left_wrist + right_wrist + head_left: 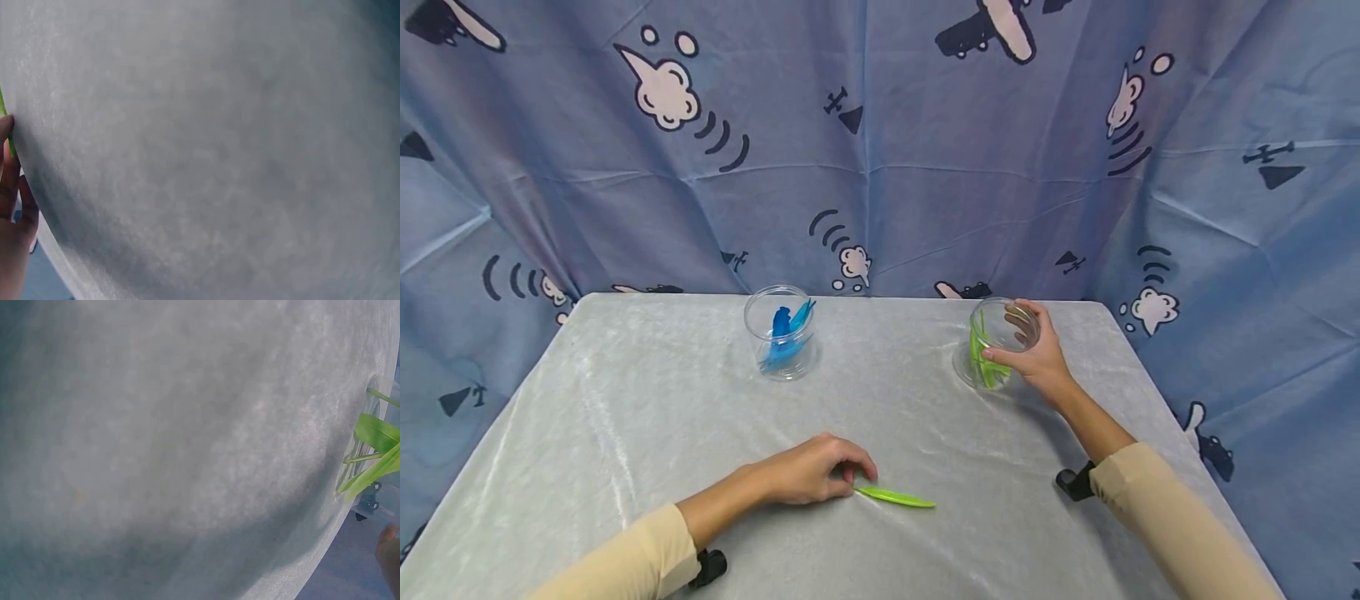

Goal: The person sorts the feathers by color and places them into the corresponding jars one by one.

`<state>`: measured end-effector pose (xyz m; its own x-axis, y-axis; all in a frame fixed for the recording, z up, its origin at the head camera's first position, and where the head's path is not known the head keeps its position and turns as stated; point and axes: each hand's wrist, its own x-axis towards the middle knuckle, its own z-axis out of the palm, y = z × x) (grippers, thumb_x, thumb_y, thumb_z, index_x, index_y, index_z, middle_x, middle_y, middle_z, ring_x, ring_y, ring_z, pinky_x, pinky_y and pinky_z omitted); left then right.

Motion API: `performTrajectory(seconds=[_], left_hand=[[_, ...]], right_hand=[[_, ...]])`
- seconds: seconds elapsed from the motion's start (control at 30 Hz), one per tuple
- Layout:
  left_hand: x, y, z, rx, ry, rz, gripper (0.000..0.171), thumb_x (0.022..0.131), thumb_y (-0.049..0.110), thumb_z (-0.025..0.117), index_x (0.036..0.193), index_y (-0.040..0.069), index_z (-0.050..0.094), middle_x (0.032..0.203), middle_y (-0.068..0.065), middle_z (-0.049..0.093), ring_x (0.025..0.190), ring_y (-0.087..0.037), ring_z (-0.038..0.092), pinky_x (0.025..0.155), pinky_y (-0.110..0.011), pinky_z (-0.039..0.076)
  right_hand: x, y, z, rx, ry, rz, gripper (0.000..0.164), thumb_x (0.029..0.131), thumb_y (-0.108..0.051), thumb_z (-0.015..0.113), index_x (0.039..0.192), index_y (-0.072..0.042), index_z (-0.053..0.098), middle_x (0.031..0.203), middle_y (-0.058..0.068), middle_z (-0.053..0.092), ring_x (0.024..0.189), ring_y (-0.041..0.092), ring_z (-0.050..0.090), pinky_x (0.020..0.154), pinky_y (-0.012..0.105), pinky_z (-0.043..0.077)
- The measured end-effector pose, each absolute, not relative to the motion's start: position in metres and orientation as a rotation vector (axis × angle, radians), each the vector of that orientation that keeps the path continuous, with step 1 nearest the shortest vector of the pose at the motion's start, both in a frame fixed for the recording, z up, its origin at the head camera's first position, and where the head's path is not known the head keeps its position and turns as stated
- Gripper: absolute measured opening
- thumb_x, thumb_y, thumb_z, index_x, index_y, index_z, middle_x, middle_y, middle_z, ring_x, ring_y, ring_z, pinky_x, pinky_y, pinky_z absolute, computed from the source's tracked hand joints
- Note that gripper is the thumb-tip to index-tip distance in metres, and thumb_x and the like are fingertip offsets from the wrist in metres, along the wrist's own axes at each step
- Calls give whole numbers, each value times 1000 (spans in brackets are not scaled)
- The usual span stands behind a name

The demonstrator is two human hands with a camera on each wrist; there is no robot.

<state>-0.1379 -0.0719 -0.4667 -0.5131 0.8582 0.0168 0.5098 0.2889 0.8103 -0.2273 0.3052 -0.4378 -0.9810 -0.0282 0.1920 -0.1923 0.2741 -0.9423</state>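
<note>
My left hand [812, 472], low and left of centre in the head view, pinches one end of a bright green feather [898, 498] between thumb and fingers. The feather's free end points right, close over the table. A sliver of the same feather [2, 103] shows at the left edge of the left wrist view. Farther off to the right, my right hand [1042, 357] grips a clear plastic jar [964, 372] near its rim, thumb in front and fingers round the far side. Several green feathers [378, 434] stand inside that jar.
A second clear jar [806, 365] stands at the back, left of centre, with blue feathers [786, 340] leaning in it. Both jars are on the pale cloth-covered table [647, 400], near its far edge. A blue printed curtain [910, 150] hangs behind.
</note>
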Motion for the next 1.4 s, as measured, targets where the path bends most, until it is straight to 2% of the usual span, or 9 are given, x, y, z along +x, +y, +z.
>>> performTrajectory(seconds=[0.5,0.7,0.9,1.27,1.4], left_hand=[[-150,-63,-453,1142,2153,1343,26,91,-8,62,113,1,70,98,-7,72,86,-7,63,76,-24,53],[-162,-55,-440,1174,2206,1438,27,90,-6,62,114,4,70,93,-10,73,87,-10,66,75,-27,53],[-175,-46,-426,1161,2234,1482,28,89,-4,66,115,6,70,92,-8,72,86,-8,65,76,-28,53],[-194,-15,-402,1114,2305,1535,30,88,2,73,117,8,68,87,1,71,76,-9,62,72,-26,53],[-199,-3,-395,1074,2343,1553,33,88,1,74,120,7,67,87,-2,71,74,-10,60,68,-27,52]], right_hand=[[-227,306,-437,189,-2395,1798,94,75,8,82,149,-4,24,151,20,36,141,36,33,115,56,22],[-227,306,-437,196,-2401,1792,94,76,7,81,149,-4,24,152,22,34,141,36,32,115,57,21],[-227,306,-438,192,-2413,1789,97,76,6,82,151,-4,22,153,21,34,142,37,32,115,57,21],[-228,307,-440,195,-2404,1795,98,75,8,81,151,-3,21,154,22,32,142,37,31,114,58,22],[-228,307,-439,198,-2402,1802,99,75,10,81,152,-3,19,154,23,31,142,39,30,114,59,21]])
